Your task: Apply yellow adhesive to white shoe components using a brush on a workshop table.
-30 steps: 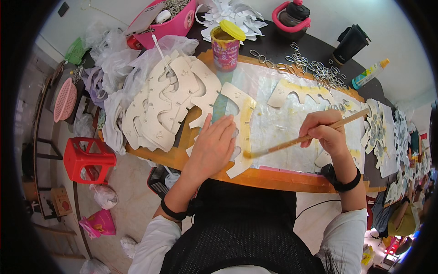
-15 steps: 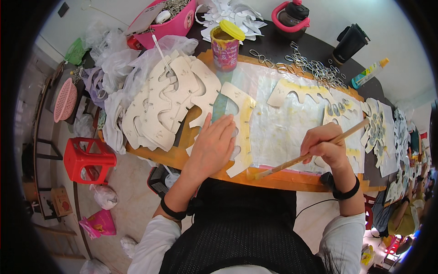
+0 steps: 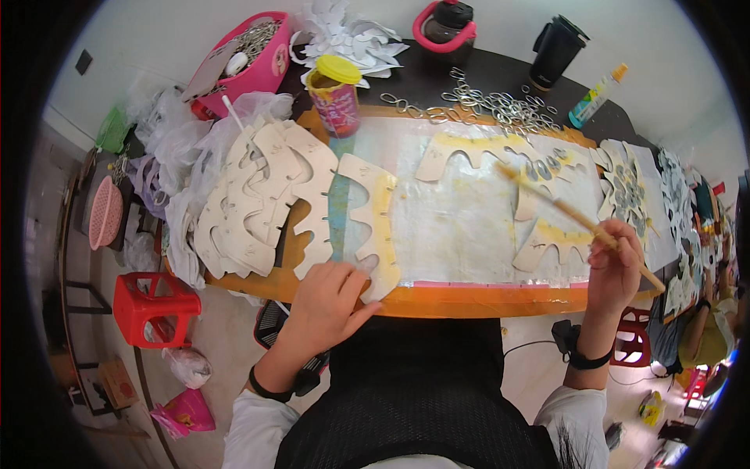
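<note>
At the near end of a cream scalloped cut-out (image 3: 381,227), my left hand (image 3: 324,305) has its thumb and fingers closed about the tip. Yellow paste coats the right side of that piece. My right hand (image 3: 616,270) grips a wooden brush (image 3: 574,217), bristles pointing far and left above the pasted sheets. Beneath and beside the brush lie a far cut-out (image 3: 469,147) and a near cut-out (image 3: 547,241), both yellow-edged. Left of my left hand, a pile of plain cream cut-outs (image 3: 258,187) overlaps. An open paste jar (image 3: 337,109) with a yellow lid stands beyond.
Metal rings (image 3: 500,108) lie scattered at the back. A black tumbler (image 3: 558,53), a glue bottle (image 3: 598,95) and a pink-handled jug (image 3: 445,30) stand behind. Pink basket (image 3: 269,66) and plastic bags (image 3: 176,129) crowd the far left. A red stool (image 3: 156,309) stands on the floor.
My left hand has gone from lying flat on the cut-out to holding its near tip. My right hand has shifted right, and the brush has swung up from the near edge to point away.
</note>
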The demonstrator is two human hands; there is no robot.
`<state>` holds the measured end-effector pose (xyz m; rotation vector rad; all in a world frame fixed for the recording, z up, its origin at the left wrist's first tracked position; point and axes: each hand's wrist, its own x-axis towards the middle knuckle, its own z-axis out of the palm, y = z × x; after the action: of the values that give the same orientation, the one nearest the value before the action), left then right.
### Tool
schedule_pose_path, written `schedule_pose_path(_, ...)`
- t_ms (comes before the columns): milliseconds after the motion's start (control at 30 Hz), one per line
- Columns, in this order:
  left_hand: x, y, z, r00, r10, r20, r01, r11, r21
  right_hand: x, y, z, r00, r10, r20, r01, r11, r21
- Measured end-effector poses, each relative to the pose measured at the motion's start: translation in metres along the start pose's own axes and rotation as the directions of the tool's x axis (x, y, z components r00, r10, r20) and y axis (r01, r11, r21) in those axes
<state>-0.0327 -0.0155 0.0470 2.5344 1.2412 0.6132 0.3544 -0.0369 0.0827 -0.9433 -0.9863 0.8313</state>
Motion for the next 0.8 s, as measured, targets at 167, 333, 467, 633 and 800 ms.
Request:
schedule_pose_path(167, -0.013, -0.003, 0.006, 0.999, 0.024, 0.026, -0.028, 0.985, 0.17, -0.013, 0.008, -0.039, 0.96, -0.182, -0.211, 0.188, 0.982, 0.011)
schedule_pose_path(333, 0.001, -0.001, 0.001, 0.997, -0.021, 0.077, 0.001, 0.968, 0.252, -0.026, 0.028, -0.044, 0.884, -0.223, -0.412, 0.212, 0.975, -0.073)
schedule_pose_path(467, 0.016, -0.002, -0.002, 0.885, -0.348, 0.309, 0.448, 0.816, -0.366, -0.03, 0.046, -0.042, 0.863, -0.215, -0.457, 0.214, 0.975, -0.054)
schedule_pose_path(633, 0.042, 0.023, 0.039, 0.797, -0.541, 0.266, 0.322, 0.008, -0.947, -0.035, 0.06, -0.036, 0.859, -0.183, -0.478, 0.199, 0.98, -0.017)
schedule_pose_path(800, 0.086, 0.068, 0.073, 0.761, -0.54, 0.36, 0.08, -0.473, -0.877, -0.039, 0.067, -0.03, 0.852, -0.169, -0.496, 0.189, 0.982, -0.009)
